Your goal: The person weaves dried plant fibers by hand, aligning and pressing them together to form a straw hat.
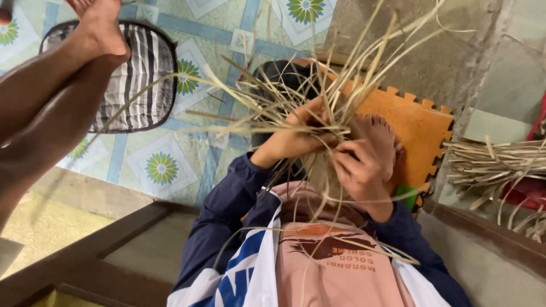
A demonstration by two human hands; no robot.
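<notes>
Left hand (290, 139) curled gripping dried straw strands (296, 96), right hand (361, 165) pinching them, wrists bent together

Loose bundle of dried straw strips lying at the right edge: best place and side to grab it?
Grip the bundle of dried strips around its packed middle, coming from above. There the strips lie side by side and roughly level; toward the lower right they splay and droop, so a hold there would catch only a few. This is a judgement; its underside is hidden.
</notes>
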